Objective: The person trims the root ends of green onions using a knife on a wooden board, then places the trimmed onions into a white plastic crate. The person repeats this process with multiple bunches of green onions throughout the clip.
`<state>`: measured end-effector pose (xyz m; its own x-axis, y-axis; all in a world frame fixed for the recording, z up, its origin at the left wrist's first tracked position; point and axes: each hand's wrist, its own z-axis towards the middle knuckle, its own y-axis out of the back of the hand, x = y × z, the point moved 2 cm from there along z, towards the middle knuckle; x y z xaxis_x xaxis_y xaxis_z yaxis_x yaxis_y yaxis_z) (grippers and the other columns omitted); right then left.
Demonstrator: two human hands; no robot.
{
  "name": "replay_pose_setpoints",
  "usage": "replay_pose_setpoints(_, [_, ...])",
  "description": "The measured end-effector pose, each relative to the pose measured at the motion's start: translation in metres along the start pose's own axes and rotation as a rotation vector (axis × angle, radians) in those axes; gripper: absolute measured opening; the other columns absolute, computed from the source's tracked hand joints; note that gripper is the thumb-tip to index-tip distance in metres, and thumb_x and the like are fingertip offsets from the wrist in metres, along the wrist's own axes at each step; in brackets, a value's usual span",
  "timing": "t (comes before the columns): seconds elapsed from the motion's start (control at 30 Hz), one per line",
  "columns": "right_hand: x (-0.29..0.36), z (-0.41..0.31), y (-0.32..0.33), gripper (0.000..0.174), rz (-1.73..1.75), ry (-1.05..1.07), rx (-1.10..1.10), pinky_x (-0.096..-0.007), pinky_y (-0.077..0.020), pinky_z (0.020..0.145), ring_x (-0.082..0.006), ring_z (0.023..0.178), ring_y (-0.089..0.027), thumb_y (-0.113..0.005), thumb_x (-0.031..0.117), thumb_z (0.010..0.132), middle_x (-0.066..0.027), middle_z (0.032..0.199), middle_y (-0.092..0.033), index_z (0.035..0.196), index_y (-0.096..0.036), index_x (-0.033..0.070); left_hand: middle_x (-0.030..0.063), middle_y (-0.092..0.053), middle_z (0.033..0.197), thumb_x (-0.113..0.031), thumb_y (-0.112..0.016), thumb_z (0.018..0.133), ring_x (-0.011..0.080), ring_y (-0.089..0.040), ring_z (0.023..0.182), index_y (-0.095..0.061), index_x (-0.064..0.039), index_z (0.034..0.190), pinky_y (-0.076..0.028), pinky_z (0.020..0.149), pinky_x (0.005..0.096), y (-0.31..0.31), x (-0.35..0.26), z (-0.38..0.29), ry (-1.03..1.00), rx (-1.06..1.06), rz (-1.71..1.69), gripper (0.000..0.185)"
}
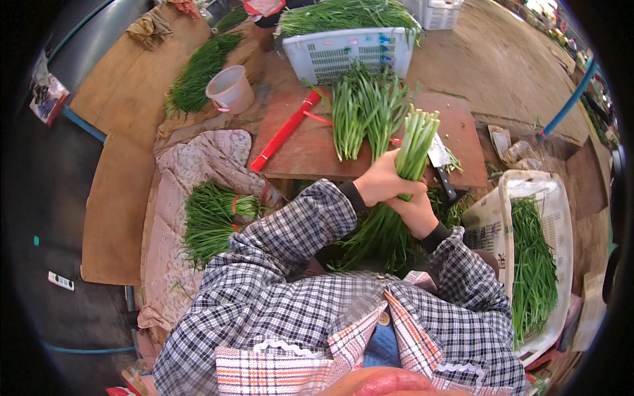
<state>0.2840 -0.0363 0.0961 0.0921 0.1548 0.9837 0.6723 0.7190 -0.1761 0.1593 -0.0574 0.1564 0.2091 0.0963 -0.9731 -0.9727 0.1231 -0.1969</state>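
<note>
My left hand [384, 180] and my right hand [418, 213] are both closed around one bunch of Chinese chives [417, 141]. The pale cut ends point up and away from me, and the long green leaves hang down towards my lap. Just beyond the bunch, a kitchen knife [446, 183] with a black handle lies at the right of the red-brown board [297, 163]. More loose chives [349, 126] lie on the board ahead of my hands. A bundle of red ties [287, 131] is to their left, with single red strips near the chives.
A white crate of greens [505, 213] stands close on my right. Tied bunches [213, 222] rest on a patterned cloth [168, 198] at my left. Behind the board are a plastic bucket [232, 94] and a full pale blue crate [356, 49]. A blue pole [569, 101] slants at the right.
</note>
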Motion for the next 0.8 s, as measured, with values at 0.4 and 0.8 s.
replay_pose_setpoints(0.4, [0.001, 0.006, 0.130, 0.041, -1.338, 0.259, -0.355, -0.0439, -0.0512, 0.084, -0.0348, 0.099, -0.062, -0.062, 0.030, 0.087, -0.0192, 0.108, -0.063, 0.116, -0.057, 0.002, 0.0011, -0.062, 0.084, 0.003, -0.070, 0.065, 0.0136, -0.059, 0.076, -0.062, 0.000, 0.099, -0.048, 0.066, 0.0297, 0.067, 0.103, 0.052, 0.205, 0.066, 0.531, 0.036])
replay_pose_setpoints(0.8, [-0.032, 0.028, 0.144, 0.024, -1.559, 0.047, -0.258, -0.0410, -0.0528, 0.081, -0.0303, 0.101, -0.063, -0.058, 0.018, 0.086, -0.0169, 0.110, -0.060, 0.106, -0.062, 0.005, 0.0121, -0.068, 0.087, -0.010, -0.076, 0.059, 0.0238, -0.065, 0.081, -0.064, 0.002, 0.101, -0.051, 0.074, 0.0348, 0.079, 0.146, 0.085, 0.524, 0.209, 1.035, 0.045])
